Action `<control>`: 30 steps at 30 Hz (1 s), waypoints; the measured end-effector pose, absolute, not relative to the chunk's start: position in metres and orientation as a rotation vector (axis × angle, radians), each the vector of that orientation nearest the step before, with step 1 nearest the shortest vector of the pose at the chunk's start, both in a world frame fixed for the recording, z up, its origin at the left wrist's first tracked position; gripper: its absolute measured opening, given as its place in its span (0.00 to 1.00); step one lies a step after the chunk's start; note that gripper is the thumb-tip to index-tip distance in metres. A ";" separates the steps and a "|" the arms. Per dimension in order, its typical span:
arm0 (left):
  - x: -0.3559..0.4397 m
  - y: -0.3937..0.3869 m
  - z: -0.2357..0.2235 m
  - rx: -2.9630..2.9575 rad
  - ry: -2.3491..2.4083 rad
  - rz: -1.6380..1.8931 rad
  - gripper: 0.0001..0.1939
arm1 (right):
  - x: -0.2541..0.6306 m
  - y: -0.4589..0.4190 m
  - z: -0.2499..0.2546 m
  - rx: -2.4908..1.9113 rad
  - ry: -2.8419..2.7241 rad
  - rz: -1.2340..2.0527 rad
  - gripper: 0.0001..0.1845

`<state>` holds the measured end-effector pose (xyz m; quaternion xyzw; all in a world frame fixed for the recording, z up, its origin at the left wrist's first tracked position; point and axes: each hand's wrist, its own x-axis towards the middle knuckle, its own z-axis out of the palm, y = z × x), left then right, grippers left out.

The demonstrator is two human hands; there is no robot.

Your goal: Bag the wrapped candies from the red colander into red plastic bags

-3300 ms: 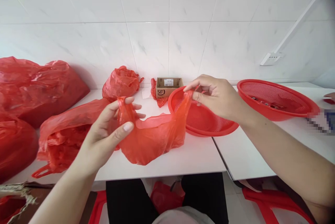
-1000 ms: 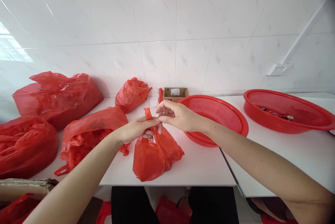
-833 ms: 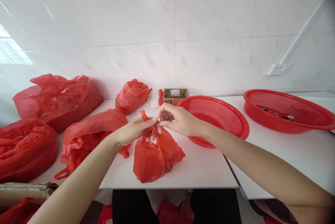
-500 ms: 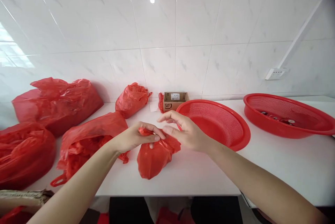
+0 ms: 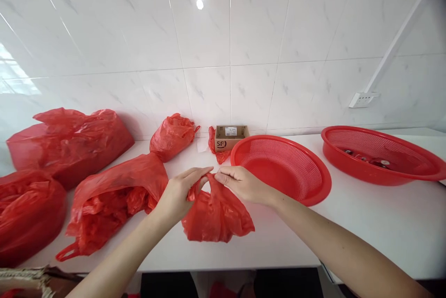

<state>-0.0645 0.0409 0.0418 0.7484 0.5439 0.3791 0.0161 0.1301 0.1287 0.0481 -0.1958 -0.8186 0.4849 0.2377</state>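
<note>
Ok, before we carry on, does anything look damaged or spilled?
The cardboard box at the lower left has a ragged, frayed-looking edge, possibly torn. Left of the left hand, an open red bag gapes, crumpled red plastic showing at its mouth. I see no spill.

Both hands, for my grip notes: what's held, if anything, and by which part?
The left hand and right hand hold a red plastic bag by its upper, handle end.
</note>
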 end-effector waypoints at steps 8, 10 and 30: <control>-0.100 -0.005 0.014 2.012 1.885 1.053 0.18 | 0.172 0.173 0.037 -0.887 -2.273 0.967 0.21; -0.101 -0.014 0.014 1.845 1.830 1.038 0.20 | 0.173 0.180 0.031 -0.919 -2.264 0.949 0.20; -0.036 0.032 0.011 0.967 1.167 1.319 0.17 | 0.119 0.141 0.039 -0.577 -2.540 0.857 0.15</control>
